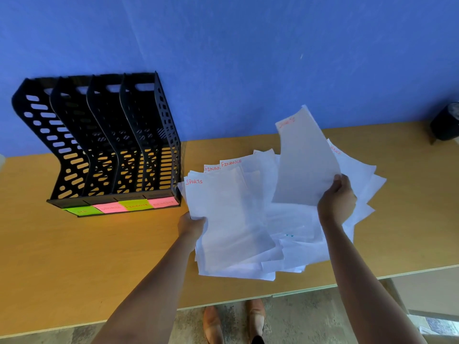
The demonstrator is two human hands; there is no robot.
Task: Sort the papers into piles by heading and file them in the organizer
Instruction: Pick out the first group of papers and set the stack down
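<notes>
A wooden desk point(74, 256) stands against a blue wall point(248, 45), seen from above by the person working at it. At the left of the desk stands a black plastic file organizer point(99, 145) with four upright slots and perforated dividers. All four slots look empty. Along its front base are four sticky labels point(121, 207), alternating green and pink; the third reads "FINANCE", the others are hard to read.

To the right of the organizer lies a loose, overlapping pile of white papers point(285, 232), their headings written in red. Two sheets near the back read "FINANCE".

The left hand point(191, 225) grips the left edge of a small stack whose top sheet is headed "SPORTS" point(223, 219), fingers closed around it, just in front of the organizer's right corner. The right hand point(337, 198) pinches the lower right corner of a single sheet point(305, 160), lifted above the pile and curling; its red heading is blurred.

A dark object point(444, 125) sits at the far right desk edge. Two brown shoes point(233, 321) show below the desk's front edge.
</notes>
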